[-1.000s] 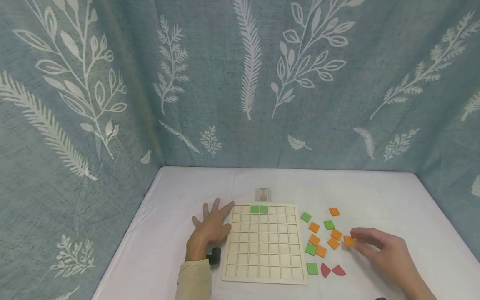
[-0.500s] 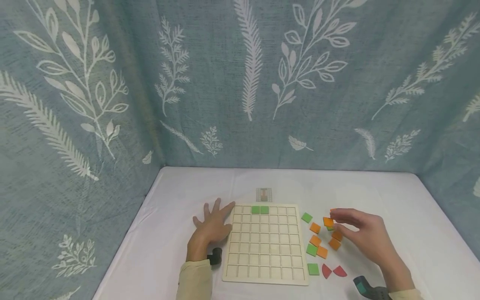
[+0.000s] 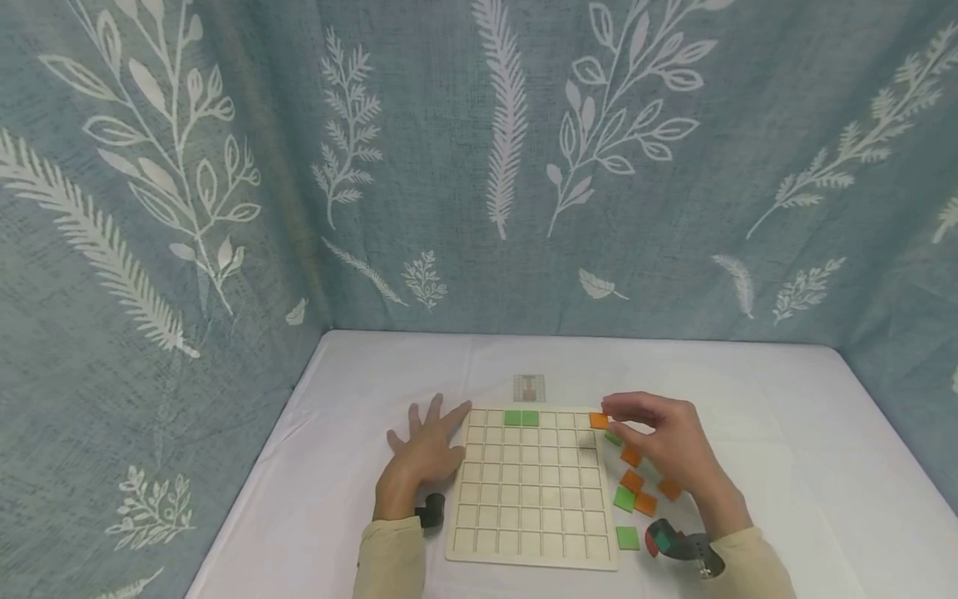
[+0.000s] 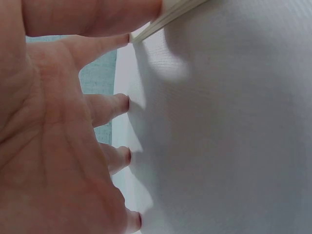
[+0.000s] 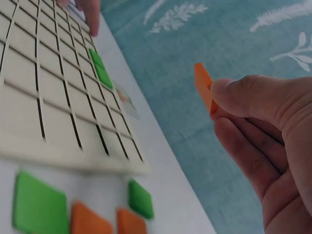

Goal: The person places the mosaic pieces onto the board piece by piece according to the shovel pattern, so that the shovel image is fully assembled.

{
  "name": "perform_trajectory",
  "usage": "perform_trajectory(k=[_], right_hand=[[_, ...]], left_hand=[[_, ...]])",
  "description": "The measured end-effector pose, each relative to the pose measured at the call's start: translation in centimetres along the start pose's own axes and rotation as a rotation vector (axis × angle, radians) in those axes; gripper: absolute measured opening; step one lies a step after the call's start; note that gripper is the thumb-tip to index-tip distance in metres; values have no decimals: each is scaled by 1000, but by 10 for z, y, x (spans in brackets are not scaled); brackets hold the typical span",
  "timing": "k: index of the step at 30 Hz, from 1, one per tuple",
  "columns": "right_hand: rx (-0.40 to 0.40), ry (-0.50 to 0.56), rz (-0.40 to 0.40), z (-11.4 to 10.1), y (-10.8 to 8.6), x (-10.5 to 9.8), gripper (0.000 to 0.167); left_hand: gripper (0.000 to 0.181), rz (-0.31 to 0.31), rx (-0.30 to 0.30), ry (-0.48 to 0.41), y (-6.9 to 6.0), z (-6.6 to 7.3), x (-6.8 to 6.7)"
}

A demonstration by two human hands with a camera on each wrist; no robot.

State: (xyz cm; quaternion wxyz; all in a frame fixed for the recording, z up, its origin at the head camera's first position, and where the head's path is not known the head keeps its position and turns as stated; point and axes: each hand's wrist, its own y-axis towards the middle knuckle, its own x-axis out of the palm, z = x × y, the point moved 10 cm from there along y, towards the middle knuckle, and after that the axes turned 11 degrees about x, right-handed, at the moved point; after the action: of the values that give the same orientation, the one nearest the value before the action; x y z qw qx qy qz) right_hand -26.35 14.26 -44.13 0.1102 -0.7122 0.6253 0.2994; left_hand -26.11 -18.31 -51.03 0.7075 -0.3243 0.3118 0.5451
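My right hand (image 3: 666, 437) pinches an orange square tile (image 3: 599, 420) between thumb and fingers, above the far right corner of the pale grid board (image 3: 530, 561). The right wrist view shows the same orange tile (image 5: 204, 88) raised over the board's level. Fingers spread, my left hand (image 3: 425, 453) rests at the board's left edge; in the left wrist view, the hand (image 4: 63, 131) has its fingertips on the white cloth and touches the board's edge (image 4: 168, 18). Two green tiles (image 3: 521, 418) lie side by side in the board's far row.
Right of the board lie loose orange tiles (image 3: 645, 503) and green tiles (image 3: 627, 538), some partly hidden by my right arm. A red piece (image 3: 652, 542) shows beside the wrist camera. A small printed grid card (image 3: 529, 388) lies behind the board. A patterned curtain (image 3: 464, 291) hangs behind the table.
My right hand has carried the orange tile leftward and away from me, from the loose pieces to the board's far right corner. My left hand stays in place.
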Motion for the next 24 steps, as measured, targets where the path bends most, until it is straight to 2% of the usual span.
perform_trajectory(k=[3,10,19,24], right_hand=[[-3,12,-15,-4,6,12,33],[48,46,-63,-4,15,38,33],[30,112,-102,-3,20,66,32],[54,133,-120,3,23,82,29]], left_hand=[[75,0,2,0,0,1,0],[76,0,10,-16,-1,5,-2],[74,3,11,-12,-2,6,-4],[75,6,11,-5,-2,4,-4]])
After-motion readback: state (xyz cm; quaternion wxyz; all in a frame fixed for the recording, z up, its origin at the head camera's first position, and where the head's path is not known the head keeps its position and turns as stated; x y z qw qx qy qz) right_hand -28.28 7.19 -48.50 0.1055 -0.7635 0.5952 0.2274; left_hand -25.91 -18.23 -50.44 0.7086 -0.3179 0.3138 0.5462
